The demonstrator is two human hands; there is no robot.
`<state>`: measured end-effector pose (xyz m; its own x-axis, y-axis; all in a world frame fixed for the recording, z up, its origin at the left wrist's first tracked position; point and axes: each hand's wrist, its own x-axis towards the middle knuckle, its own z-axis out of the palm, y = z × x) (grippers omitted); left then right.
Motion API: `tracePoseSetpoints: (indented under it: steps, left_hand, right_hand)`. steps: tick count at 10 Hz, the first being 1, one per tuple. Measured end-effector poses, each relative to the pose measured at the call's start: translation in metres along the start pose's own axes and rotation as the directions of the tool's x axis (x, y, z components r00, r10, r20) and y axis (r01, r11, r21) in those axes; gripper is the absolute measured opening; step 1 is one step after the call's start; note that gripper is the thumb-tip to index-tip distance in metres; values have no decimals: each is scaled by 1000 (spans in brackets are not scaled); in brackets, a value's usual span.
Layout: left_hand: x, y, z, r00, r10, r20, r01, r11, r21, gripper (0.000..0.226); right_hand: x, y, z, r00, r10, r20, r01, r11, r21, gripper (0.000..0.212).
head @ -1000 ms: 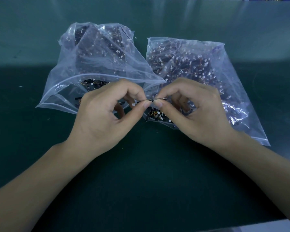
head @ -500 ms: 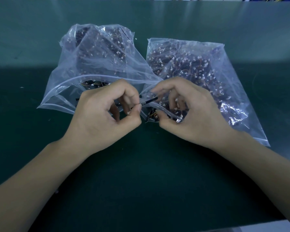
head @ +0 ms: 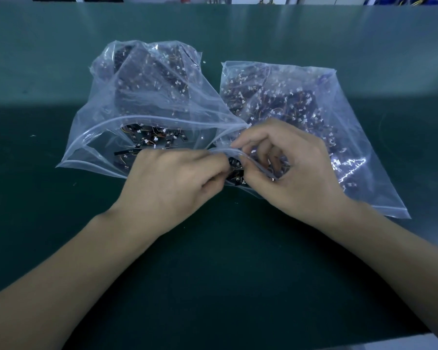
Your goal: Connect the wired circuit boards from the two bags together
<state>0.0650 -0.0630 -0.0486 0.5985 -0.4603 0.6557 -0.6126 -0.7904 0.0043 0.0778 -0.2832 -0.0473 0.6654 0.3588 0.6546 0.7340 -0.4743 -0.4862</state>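
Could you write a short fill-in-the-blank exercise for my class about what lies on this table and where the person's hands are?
1. The number of clear plastic bags on the green table is ____.
2. The left bag has its mouth ____, so loose boards show inside.
3. Both the left hand and the right hand work at the mouth of the ____ bag.

Missing words: two; open; right
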Motion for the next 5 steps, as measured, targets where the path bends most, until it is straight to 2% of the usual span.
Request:
tracePoseSetpoints:
  steps: [1, 2, 3, 4, 5]
  left_hand:
    - [-1, -2, 3, 998, 21, 56, -25, 997, 79, 19]
    - [-1, -4, 2, 998, 29, 62, -34, 996, 85, 29]
    - [-3, -4, 3, 999, 24, 41, -25, 999, 43, 33]
    - [-4, -3, 0, 998, 56, 7, -56, 998, 12, 11]
    - [-4, -3, -3, 993, 106, -53, -110, 991, -77, 12]
  right_hand:
    - [-1, 1, 1, 1000, -13, 21, 13, 1000, 0, 26]
    - [-3, -1, 3, 998, -15, 58, 17, 1000, -19, 25]
    - [1, -4, -2, 999, -26, 44, 26, 1000, 1, 8]
    - [8, -9, -10, 998, 38, -56, -34, 997, 74, 10]
    - [24, -16, -44, 966, 35, -257, 18, 980, 200, 17]
